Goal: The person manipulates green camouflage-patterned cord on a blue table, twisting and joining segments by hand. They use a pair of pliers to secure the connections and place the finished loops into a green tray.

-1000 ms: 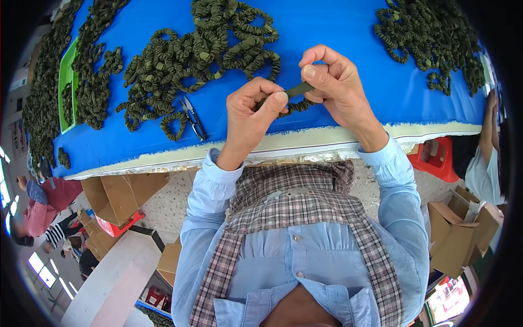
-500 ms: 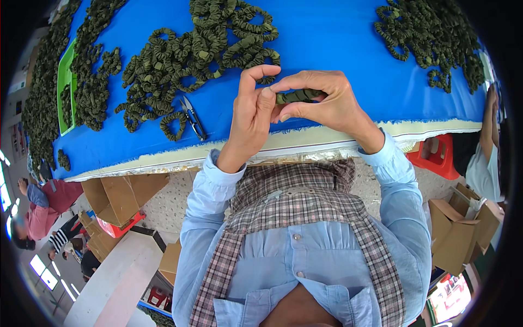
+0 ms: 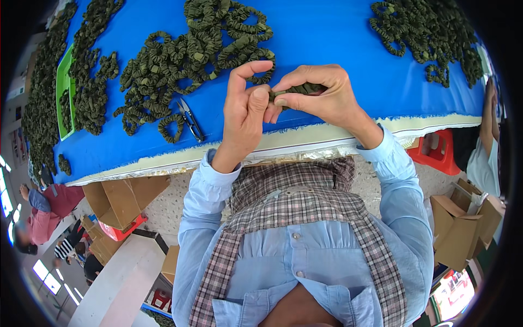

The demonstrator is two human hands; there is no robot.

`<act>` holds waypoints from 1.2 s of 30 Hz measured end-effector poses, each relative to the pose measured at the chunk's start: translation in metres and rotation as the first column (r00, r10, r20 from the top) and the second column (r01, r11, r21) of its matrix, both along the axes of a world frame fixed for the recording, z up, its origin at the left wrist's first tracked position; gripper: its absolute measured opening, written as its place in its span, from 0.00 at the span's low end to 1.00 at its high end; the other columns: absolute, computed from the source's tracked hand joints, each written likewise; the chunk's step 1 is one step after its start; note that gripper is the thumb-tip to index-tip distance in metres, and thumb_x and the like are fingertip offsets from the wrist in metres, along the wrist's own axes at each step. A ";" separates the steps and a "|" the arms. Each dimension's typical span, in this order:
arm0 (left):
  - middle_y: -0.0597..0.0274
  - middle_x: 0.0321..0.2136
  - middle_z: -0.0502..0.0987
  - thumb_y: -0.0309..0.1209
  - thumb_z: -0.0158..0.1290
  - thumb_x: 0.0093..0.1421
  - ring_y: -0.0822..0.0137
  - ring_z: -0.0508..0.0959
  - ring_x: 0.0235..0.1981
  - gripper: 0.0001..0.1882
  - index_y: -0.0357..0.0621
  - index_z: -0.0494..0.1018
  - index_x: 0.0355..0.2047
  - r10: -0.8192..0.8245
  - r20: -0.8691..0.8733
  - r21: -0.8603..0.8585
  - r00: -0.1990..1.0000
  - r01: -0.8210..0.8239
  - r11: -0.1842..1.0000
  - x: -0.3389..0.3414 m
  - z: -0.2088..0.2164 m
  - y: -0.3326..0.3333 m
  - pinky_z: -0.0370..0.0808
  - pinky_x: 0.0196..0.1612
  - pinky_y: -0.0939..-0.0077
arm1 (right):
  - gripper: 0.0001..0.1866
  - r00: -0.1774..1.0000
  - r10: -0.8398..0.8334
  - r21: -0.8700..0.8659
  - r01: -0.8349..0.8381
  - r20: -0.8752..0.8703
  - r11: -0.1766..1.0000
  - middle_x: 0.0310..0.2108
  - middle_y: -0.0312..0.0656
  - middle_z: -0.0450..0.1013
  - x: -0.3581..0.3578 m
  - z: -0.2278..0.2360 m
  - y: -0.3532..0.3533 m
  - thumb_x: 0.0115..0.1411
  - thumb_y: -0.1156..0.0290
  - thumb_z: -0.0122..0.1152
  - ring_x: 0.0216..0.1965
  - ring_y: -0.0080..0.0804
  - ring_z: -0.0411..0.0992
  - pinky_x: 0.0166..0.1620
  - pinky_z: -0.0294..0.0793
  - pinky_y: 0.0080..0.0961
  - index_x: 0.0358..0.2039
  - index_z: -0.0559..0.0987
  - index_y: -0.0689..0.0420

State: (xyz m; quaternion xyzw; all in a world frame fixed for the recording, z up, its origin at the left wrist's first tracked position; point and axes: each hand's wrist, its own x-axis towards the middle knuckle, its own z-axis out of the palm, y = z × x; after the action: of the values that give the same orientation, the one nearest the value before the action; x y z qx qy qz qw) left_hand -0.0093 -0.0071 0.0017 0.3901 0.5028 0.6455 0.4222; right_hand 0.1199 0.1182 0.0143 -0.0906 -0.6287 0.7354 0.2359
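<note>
Above the near edge of the blue-covered table, both my hands work on one dark green scrunchie (image 3: 305,89). My right hand (image 3: 335,101) pinches it with the thumb and forefinger, its gathered band running back into the palm. My left hand (image 3: 245,111) is closed at the scrunchie's left end, thumb pressed in and forefinger raised and bent. The fingers hide much of that end. Just beyond my hands lies a big heap of dark green scrunchies (image 3: 204,46). Thread snips (image 3: 190,121) with dark handles rest on the cloth left of my left hand, beside a single scrunchie (image 3: 171,128).
A light green tray (image 3: 66,92) sits among more scrunchies at the left. Another scrunchie pile (image 3: 425,30) is at the far right. Below the table are cardboard boxes (image 3: 128,196) and a red stool (image 3: 436,152). Other people are at both sides.
Both hands have shifted slightly left with the scrunchie. My right thumb has closed in toward the forefinger at the scrunchie's left end, and my left thumb has moved left.
</note>
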 end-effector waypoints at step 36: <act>0.58 0.23 0.79 0.39 0.51 0.65 0.81 0.70 0.18 0.14 0.39 0.71 0.31 0.106 -0.036 0.109 0.994 -0.101 0.989 -0.012 -0.008 -0.011 0.63 0.19 0.88 | 0.09 0.994 -0.107 0.468 0.097 -0.005 0.878 0.21 0.34 0.75 0.003 0.001 0.007 0.50 0.75 0.70 0.21 0.18 0.66 0.20 0.58 0.18 0.34 0.83 0.58</act>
State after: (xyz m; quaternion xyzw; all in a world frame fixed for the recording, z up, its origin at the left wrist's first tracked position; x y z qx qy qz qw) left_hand -0.0215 -0.0177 -0.0060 0.3989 0.4958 0.6843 0.3561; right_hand 0.1226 0.1251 0.0156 -0.0715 -0.7841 0.5479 0.2826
